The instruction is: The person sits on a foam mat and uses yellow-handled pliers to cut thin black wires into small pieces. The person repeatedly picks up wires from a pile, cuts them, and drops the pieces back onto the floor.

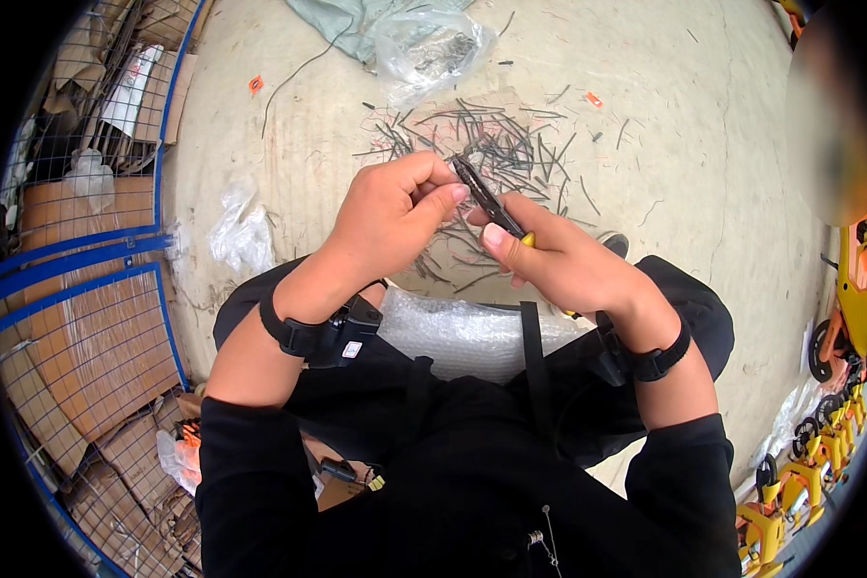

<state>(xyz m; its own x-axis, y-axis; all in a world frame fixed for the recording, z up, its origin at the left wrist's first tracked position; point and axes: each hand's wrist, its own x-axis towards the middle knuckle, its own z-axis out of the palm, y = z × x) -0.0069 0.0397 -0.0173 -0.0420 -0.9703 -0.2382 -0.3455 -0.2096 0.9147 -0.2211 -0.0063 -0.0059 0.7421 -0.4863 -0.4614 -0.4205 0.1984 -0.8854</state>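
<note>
My right hand (570,258) is wrapped round dark pliers (484,196) with a bit of yellow at the handles. Their jaws point up and to the left, toward my other hand. Thumb and fingers of my left hand (387,214) are pinched together close beside the jaws. What they hold, if anything, is too small to make out. Beneath and beyond both hands, a scattered heap of short black wire offcuts (511,146) covers part of the floor, with thin reddish strands among the pieces.
Bubble wrap (453,337) lies between my legs. A clear plastic bag (432,60) and grey-green sheeting (342,21) are at the far side. Crumpled film (241,231) sits left, near a blue mesh cage (87,241) of cardboard. Yellow wheeled frames (804,482) line the right edge.
</note>
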